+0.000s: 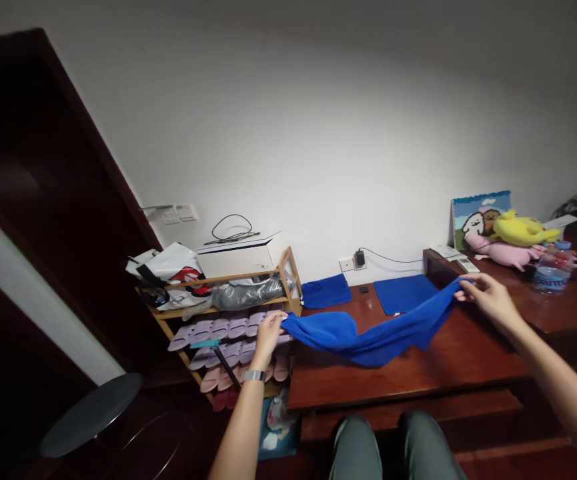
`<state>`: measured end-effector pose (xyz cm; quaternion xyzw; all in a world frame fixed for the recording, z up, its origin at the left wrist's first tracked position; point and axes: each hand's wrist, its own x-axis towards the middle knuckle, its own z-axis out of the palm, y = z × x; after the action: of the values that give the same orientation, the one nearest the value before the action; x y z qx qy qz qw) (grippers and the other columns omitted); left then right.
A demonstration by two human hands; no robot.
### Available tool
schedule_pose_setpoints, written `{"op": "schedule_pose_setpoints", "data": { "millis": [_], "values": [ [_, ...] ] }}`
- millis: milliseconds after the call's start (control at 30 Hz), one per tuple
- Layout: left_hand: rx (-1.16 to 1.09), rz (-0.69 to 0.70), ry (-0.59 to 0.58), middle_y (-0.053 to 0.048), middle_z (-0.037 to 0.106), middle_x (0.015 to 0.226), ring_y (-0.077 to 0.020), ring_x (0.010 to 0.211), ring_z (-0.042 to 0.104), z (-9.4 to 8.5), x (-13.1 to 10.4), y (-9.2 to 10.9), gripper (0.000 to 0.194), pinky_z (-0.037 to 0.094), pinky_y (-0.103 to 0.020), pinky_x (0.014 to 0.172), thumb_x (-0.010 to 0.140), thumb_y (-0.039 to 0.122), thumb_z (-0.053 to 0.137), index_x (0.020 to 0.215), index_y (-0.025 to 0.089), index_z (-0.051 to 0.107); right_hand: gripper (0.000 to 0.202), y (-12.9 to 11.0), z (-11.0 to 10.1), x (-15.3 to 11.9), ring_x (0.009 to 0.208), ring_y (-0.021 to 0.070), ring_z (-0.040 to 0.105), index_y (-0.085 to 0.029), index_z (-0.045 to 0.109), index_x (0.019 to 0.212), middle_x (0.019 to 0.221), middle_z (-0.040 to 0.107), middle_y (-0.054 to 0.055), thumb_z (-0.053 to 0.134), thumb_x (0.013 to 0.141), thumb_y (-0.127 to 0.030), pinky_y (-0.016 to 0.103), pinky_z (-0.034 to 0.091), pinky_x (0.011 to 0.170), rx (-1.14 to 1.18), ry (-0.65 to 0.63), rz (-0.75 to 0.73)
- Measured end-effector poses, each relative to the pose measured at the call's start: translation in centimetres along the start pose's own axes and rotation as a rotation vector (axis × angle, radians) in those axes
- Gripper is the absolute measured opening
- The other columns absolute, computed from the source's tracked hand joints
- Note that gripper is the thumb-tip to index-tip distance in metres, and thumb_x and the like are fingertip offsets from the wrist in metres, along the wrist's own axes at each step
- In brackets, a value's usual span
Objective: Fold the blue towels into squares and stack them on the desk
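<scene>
A blue cloth (368, 340) hangs stretched between my two hands, sagging in the middle above the reddish-brown wooden table (348, 387). My left hand (269, 332) pinches one end, beside the shoe rack. The other end is pinched by my right hand (485, 298), held a little higher and farther to the right. Behind the cloth, a folded blue cloth (326, 291) lies at the table's back left. Another flat blue cloth (404, 293) rests by the wall to its right, partly covered by the one I hold.
Left stands a wooden shoe rack (168, 328) with several slippers (218, 328) and a white printer (238, 259) on top. A charger (359, 257) is plugged into the wall. Plush toys (505, 251), a remote (467, 265) and a water bottle (552, 272) sit right. A round stool (91, 413) is lower left.
</scene>
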<state>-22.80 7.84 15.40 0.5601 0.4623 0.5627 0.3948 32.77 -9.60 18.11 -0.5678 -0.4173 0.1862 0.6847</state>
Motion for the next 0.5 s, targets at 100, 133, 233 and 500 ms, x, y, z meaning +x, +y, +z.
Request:
{"op": "schedule_pose_setpoints", "data": {
  "millis": [100, 133, 233, 500],
  "values": [
    [0.094, 0.006, -0.017, -0.008, 0.077, 0.088, -0.0217, 0.08, 0.076, -2.9, 0.7, -0.5, 0.039, 0.063, -0.035, 0.076, 0.08, 0.054, 0.067, 0.092, 0.017, 0.068, 0.047, -0.3, -4.1, 0.5, 0.075, 0.0208, 0.074, -0.02, 0.07, 0.104, 0.087, 0.077, 0.007, 0.081, 0.072, -0.053, 0.032, 0.062, 0.072, -0.103, 0.065, 0.034],
    [0.131, 0.005, -0.034, -0.009, 0.077, 0.086, -0.0232, 0.08, 0.077, -3.4, 0.8, -0.9, 0.04, 0.064, -0.037, 0.078, 0.082, 0.055, 0.066, 0.093, 0.016, 0.067, 0.05, 0.0, -5.2, 0.6, 0.076, 0.0209, 0.073, -0.02, 0.071, 0.106, 0.09, 0.077, 0.007, 0.08, 0.072, -0.055, 0.032, 0.061, 0.073, -0.149, 0.066, 0.034],
    [0.28, 0.02, -0.119, -0.012, 0.08, 0.085, -0.027, 0.083, 0.079, -3.6, 0.9, -1.8, 0.043, 0.064, -0.039, 0.08, 0.08, 0.055, 0.07, 0.096, 0.015, 0.069, 0.059, 1.7, -7.4, 1.2, 0.08, 0.0217, 0.072, -0.022, 0.073, 0.108, 0.099, 0.078, 0.008, 0.077, 0.07, -0.067, 0.033, 0.059, 0.075, -0.29, 0.018, 0.002],
    [0.857, 0.159, -0.324, -0.008, 0.079, 0.077, -0.0273, 0.079, 0.077, -0.8, 5.2, -1.1, 0.03, 0.056, -0.032, 0.074, 0.093, 0.042, 0.058, 0.077, 0.021, 0.073, 0.043, 6.9, -5.7, 6.9, 0.075, 0.0216, 0.073, -0.019, 0.077, 0.099, 0.094, 0.079, 0.009, 0.073, 0.077, -0.055, 0.033, 0.059, 0.074, -0.316, -0.074, 0.055]
  ]
}}
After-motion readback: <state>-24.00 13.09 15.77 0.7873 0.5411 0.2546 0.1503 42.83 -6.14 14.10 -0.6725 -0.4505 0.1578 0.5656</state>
